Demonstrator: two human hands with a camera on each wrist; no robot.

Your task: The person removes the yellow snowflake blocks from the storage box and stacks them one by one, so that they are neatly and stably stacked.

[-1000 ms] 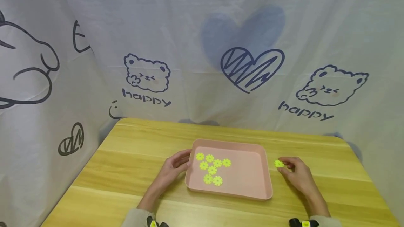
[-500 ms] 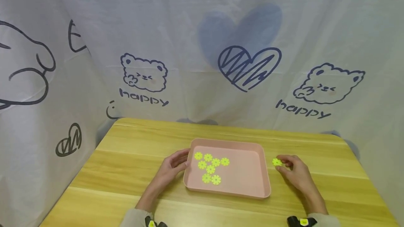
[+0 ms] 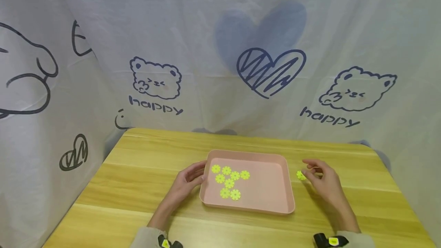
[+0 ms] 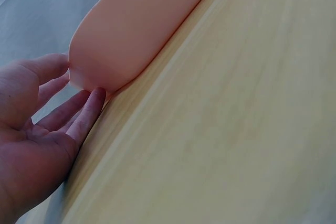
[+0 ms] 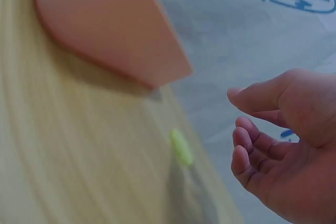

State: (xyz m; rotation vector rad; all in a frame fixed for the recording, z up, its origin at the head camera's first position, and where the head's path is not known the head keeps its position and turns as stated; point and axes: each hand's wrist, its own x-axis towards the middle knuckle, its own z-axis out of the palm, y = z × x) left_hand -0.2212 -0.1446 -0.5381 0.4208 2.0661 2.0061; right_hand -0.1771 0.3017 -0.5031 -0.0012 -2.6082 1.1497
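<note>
A pink rectangular tray (image 3: 265,183) sits on the wooden table. Inside its left half lie several yellow-green, snowflake-shaped plastic discs (image 3: 229,183). My left hand (image 3: 187,182) rests its thumb and fingertips against the outside of the tray's left end; the left wrist view shows those relaxed fingers (image 4: 86,116) at the tray corner. Just right of the tray, another such disc (image 3: 300,175) is on the table. Over it, my right hand (image 3: 325,181) is held with thumb and fingers apart; in the right wrist view a gap separates that disc (image 5: 181,147) from the fingertips (image 5: 240,158).
The wooden table (image 3: 148,144) extends around the tray on all sides. Behind and to the left hangs a pale cloth (image 3: 203,49) printed with hearts, bears and lettering. Each wrist carries a black strap-on device (image 3: 329,240).
My right hand has let go of the disc it was pinching; its fingers have spread and risen slightly. My left hand stays at the tray's left end, and the head view has shifted a little.
</note>
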